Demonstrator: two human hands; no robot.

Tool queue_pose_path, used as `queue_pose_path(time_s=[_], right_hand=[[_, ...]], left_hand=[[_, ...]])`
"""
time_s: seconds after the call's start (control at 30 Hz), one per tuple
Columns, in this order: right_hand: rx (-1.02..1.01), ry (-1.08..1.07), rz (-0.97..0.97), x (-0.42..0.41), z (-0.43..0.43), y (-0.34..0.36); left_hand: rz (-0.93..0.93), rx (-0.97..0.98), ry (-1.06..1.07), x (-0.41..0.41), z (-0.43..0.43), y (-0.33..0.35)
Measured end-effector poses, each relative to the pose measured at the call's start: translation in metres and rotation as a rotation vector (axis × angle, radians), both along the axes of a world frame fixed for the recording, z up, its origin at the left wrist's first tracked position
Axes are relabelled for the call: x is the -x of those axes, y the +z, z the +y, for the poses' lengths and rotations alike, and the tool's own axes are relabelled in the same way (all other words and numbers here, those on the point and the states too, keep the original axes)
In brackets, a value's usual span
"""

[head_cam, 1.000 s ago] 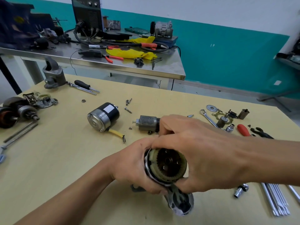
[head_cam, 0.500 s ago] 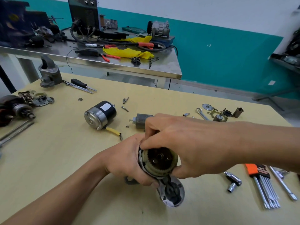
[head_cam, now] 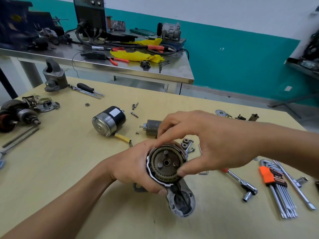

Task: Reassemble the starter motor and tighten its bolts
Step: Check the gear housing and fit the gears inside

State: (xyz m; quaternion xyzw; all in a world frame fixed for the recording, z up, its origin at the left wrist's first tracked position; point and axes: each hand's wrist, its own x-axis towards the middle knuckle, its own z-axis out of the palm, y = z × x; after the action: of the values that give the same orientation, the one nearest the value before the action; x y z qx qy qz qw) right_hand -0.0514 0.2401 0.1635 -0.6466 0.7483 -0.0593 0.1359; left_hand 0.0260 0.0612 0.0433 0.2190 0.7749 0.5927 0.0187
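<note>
1. Left hand (head_cam: 136,168), lower centre of the frame, curls round the housing (head_cam: 183,202) from the left and grips it over the table (head_cam: 60,169).
2. Right hand (head_cam: 207,144) reaches in from the right. Its thumb and forefinger pinch the rim of the ring gear (head_cam: 166,163) seated in the housing's open end (other fingers loosely spread above).
3. Motor (head_cam: 108,120) lies on its side, centre left.
4. Hex keys (head_cam: 279,192) lie at lower right, with the ratchet (head_cam: 241,183) just left of them.
5. Solenoid (head_cam: 151,127) sits behind the right hand, partly hidden.
6. Small gears (head_cam: 185,144) lie just right of the housing's top.
</note>
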Motion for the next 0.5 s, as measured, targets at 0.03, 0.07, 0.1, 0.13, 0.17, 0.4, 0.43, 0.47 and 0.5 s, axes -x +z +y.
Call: queue_pose_path(time_s=[0.03,0.07,0.1,0.13,0.17,0.4,0.43,0.47,0.5], right_hand=[[0.008,-0.006,-0.002,0.002,0.002,-0.003],[0.014,-0.012,-0.002,0.003,0.003,-0.007],[0.034,-0.021,-0.006,0.004,0.004,-0.012],[0.072,-0.03,-0.013,0.005,0.004,-0.018],[0.122,-0.043,-0.017,0.005,0.005,-0.024],[0.412,-0.241,-0.21,0.007,0.005,-0.061],[0.414,-0.255,-0.248,0.007,0.007,-0.065],[0.411,-0.258,-0.271,0.008,0.008,-0.068],[0.407,-0.252,-0.271,0.008,0.01,-0.072]], left_hand=[[-0.01,-0.001,-0.005,0.0,0.0,-0.001],[-0.023,-0.007,-0.006,0.0,-0.001,-0.002],[-0.035,-0.018,-0.005,0.0,-0.002,-0.002],[-0.045,-0.03,-0.006,-0.001,-0.002,-0.003],[-0.05,-0.04,-0.006,-0.001,-0.003,-0.004],[-0.052,-0.151,0.104,0.005,-0.008,-0.014],[-0.048,-0.168,0.125,0.006,-0.007,-0.015],[-0.037,-0.184,0.146,0.006,-0.007,-0.015],[-0.018,-0.194,0.17,0.006,-0.007,-0.016]])
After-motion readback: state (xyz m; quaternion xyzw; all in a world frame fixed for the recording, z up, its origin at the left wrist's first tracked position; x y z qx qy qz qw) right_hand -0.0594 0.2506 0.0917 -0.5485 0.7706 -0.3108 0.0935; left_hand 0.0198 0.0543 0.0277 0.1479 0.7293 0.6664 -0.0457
